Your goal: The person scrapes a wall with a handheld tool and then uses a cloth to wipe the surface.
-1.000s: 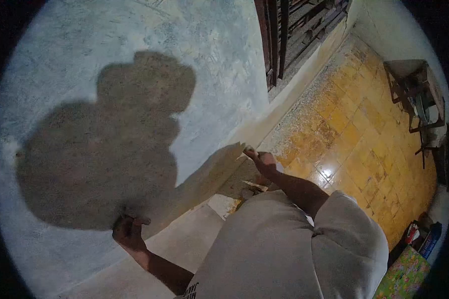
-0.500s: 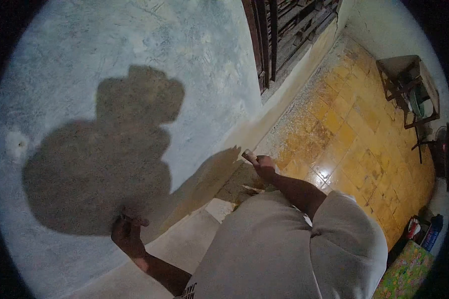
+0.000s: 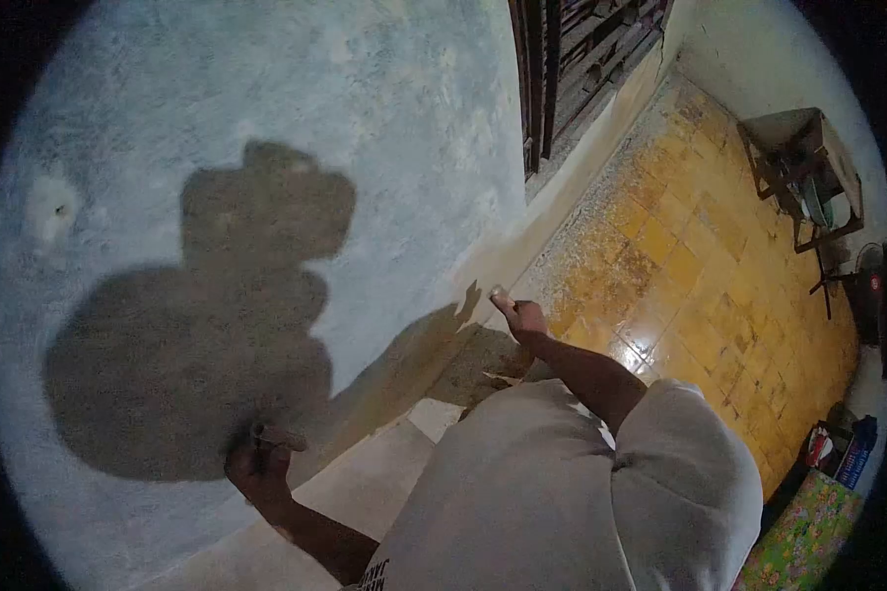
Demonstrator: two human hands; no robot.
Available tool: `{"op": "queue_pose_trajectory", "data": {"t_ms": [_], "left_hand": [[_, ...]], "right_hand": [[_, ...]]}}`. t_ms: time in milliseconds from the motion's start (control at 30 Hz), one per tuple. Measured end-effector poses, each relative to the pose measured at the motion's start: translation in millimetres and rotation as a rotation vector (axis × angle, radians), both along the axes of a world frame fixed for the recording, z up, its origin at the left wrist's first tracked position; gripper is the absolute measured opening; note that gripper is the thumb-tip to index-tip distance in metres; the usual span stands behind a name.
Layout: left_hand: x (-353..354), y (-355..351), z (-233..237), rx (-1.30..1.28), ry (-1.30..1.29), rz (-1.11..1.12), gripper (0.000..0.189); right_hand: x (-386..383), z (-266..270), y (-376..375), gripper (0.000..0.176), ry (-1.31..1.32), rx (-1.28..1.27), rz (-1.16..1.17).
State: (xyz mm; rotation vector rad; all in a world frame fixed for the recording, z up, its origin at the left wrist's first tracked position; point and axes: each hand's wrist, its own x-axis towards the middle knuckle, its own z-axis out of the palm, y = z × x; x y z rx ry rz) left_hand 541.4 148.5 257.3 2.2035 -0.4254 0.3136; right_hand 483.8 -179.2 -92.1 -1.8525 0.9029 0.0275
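My left hand [image 3: 258, 471] is closed right at the blue-grey wall [image 3: 404, 128], inside a large dark shadow. A short rounded thing [image 3: 284, 437] juts from the top of its curled fingers; I cannot tell what it is. To the right, my right hand [image 3: 528, 320] is closed in a fist over the foot of the wall. A short pale stub [image 3: 501, 295], like the end of a handle, sticks out of its top. The hand's own shadow falls on the wall beside it.
A patched spot with a small hole [image 3: 59, 210] marks the wall at left. A barred window [image 3: 586, 74] is at the top. Worn yellow tiles [image 3: 700, 266] cover the floor, with a wooden stand [image 3: 808, 177] at far right and a flowered green cloth [image 3: 808, 527] below.
The left hand has shifted slightly right and turned, so more of the rounded thing shows. The right hand has moved a little right. The wall hole sits higher in view.
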Motion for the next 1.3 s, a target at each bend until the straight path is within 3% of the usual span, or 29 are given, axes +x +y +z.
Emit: {"op": "queue_pose_trajectory", "data": {"t_ms": [67,133,200,267,367,433,467,567,633,733,867,933,1000,1100,1233,1300], "left_hand": [[0,2,-2,-0.029,-0.014,-0.037,0.027],[4,8,-2,-0.099,-0.025,-0.166,0.032],[7,19,-8,-0.080,-0.015,-0.153,0.032],[4,32,-12,-0.049,0.011,-0.130,0.032],[4,30,-3,0.051,-0.039,-0.166,0.033],[-1,13,10,-0.017,0.033,-0.126,0.015],[-1,17,7,-0.020,0.031,-0.125,0.015],[-1,39,-13,-0.132,0.130,-0.015,0.008],[8,40,-14,-0.005,-0.014,-0.150,0.024],[-5,8,4,-0.114,0.088,-0.098,0.022],[2,23,-10,-0.200,0.056,-0.020,0.017],[5,37,-10,0.052,0.034,-0.108,0.013],[-2,7,-2,-0.030,0.074,-0.050,0.010],[2,-8,1,-0.091,0.057,-0.028,0.009],[-3,-17,6,-0.102,0.066,-0.033,0.010],[-3,-17,2,-0.134,0.056,-0.010,0.010]], "right_hand": [[35,2,7,0.070,-0.260,-0.035,-0.101],[34,22,4,0.072,-0.179,-0.011,-0.049],[38,32,-3,0.074,-0.113,-0.006,0.011],[23,30,6,0.071,-0.158,-0.003,-0.071],[-9,-10,12,0.070,-0.030,0.013,-0.044],[-5,10,9,0.069,0.032,0.033,-0.044],[-4,18,8,0.069,0.102,0.053,-0.045],[42,31,4,0.069,-0.127,0.048,-0.083],[45,31,-4,0.070,-0.178,0.046,-0.100],[17,29,2,0.074,-0.066,0.041,-0.027],[-8,-5,10,0.070,0.022,-0.034,-0.012],[6,1,7,0.070,0.057,-0.044,-0.009],[42,32,8,0.070,-0.138,-0.026,-0.070],[35,32,3,0.069,-0.200,-0.004,-0.021],[2,25,-11,0.064,-0.022,0.089,0.045],[-22,5,-17,0.062,0.049,0.010,0.101]]}}
